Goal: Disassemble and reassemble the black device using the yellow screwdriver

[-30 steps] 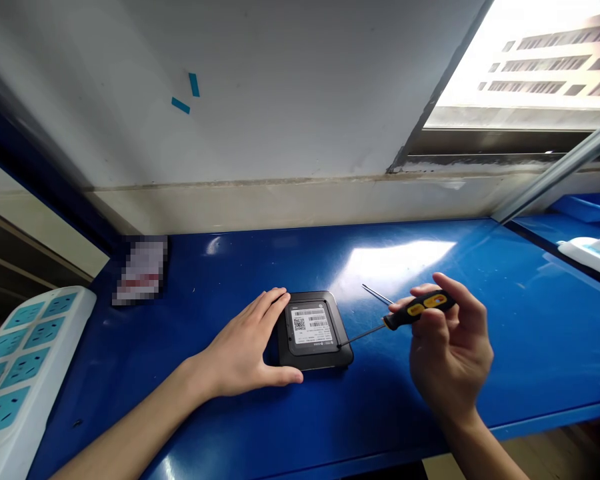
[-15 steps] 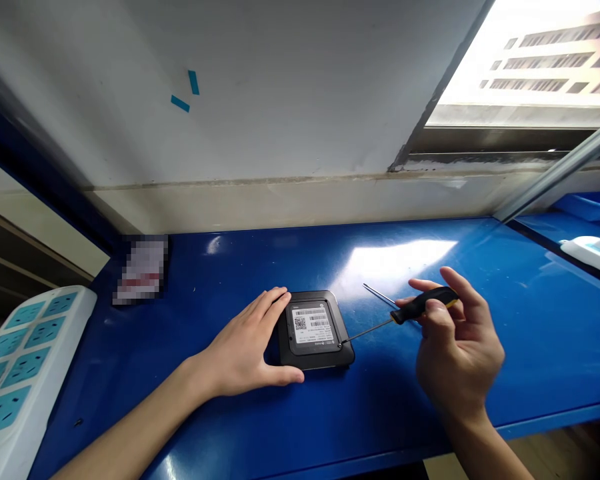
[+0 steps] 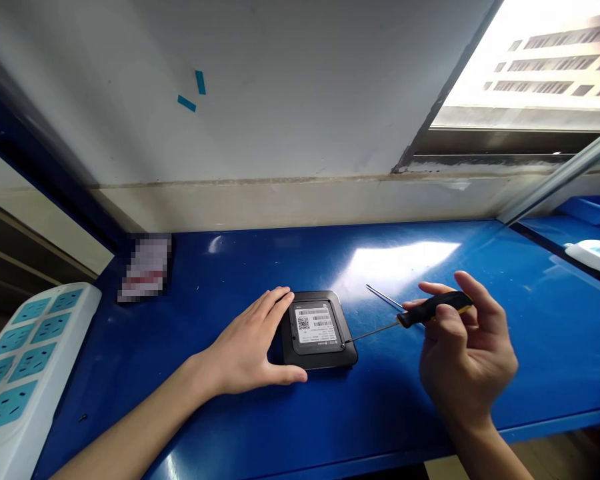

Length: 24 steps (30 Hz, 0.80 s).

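Note:
A small black square device (image 3: 318,329) lies bottom-up on the blue bench top (image 3: 230,413), showing a white label with a QR code. My left hand (image 3: 250,348) lies flat against its left side, fingers stretched out, thumb along its front edge. My right hand (image 3: 465,350) is closed round the black and yellow handle of a screwdriver (image 3: 420,313). The thin shaft slants down to the left, and its tip touches the device's right front corner.
A white power strip (image 3: 25,363) with teal sockets sits at the left edge. A blurred card (image 3: 145,268) lies at the back left. A thin metal rod (image 3: 383,297) lies behind the screwdriver. A white object (image 3: 597,255) sits far right, beyond a metal rail.
My right hand has rolled the screwdriver handle between its fingers, so the yellow patches have turned out of sight. The tip stays at the same corner. My left hand has not moved.

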{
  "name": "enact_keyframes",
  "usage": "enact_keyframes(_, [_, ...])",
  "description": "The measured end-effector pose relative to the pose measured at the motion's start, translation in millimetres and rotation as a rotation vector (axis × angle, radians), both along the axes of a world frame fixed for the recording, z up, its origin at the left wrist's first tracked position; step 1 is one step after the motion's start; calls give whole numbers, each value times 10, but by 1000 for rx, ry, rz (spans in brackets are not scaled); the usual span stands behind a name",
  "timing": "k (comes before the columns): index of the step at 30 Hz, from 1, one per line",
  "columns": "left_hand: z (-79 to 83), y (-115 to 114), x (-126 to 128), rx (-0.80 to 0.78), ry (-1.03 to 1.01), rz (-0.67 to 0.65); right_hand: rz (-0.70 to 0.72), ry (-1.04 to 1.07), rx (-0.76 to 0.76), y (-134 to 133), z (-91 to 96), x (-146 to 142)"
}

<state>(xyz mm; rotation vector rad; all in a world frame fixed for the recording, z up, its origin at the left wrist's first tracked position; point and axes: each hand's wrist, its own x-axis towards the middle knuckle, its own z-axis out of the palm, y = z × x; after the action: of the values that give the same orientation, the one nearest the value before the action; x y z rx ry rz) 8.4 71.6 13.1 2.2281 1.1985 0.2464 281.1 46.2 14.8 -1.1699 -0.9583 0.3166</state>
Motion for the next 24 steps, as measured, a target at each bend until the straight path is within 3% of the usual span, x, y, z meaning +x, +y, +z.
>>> enact_keyframes(10, [19,-7,-4,-10,24,0,32,-44,8,-29,-17,-23])
enact_keyframes(17, [22,-1,9,-19,30,-7,-11,-134,211,-25,-40,-38])
enact_keyframes(24, [12,4,10,-22,26,-8,40,-202,328,-39,-66,33])
